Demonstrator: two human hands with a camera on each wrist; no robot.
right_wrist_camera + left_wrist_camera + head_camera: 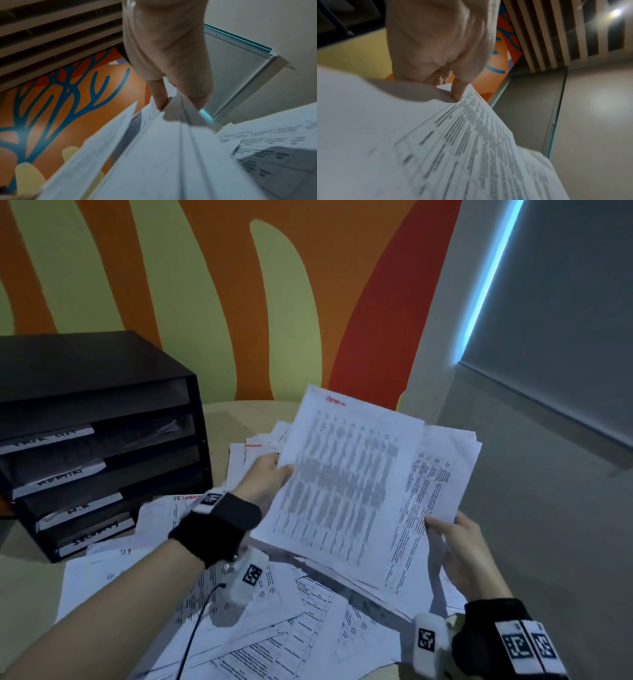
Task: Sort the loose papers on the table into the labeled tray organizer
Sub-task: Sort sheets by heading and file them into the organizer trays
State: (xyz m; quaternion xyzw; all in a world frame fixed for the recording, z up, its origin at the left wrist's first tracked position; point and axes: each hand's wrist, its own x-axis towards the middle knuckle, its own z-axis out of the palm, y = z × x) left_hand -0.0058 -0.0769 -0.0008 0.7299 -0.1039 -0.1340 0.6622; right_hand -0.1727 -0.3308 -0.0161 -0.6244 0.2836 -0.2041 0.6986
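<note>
- Holding a printed sheet [342, 484] pinched in my left hand [263, 481], mid-frame, above the table [239, 412].
- My right hand [469, 556] grips a stack [442, 474] at right.
- I judge sorting barely begun: loose papers [291, 628] crowd the lower frame; the tray organizer [96, 440], left, holds few.

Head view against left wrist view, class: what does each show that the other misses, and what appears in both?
Only the head view shows the black tray organizer with its labeled trays, the loose papers spread over the table, and the right hand holding a sheaf of papers. Only the left wrist view shows the slatted ceiling and a ceiling light. Both show the left hand pinching the edge of a printed sheet, and the orange wall behind.
</note>
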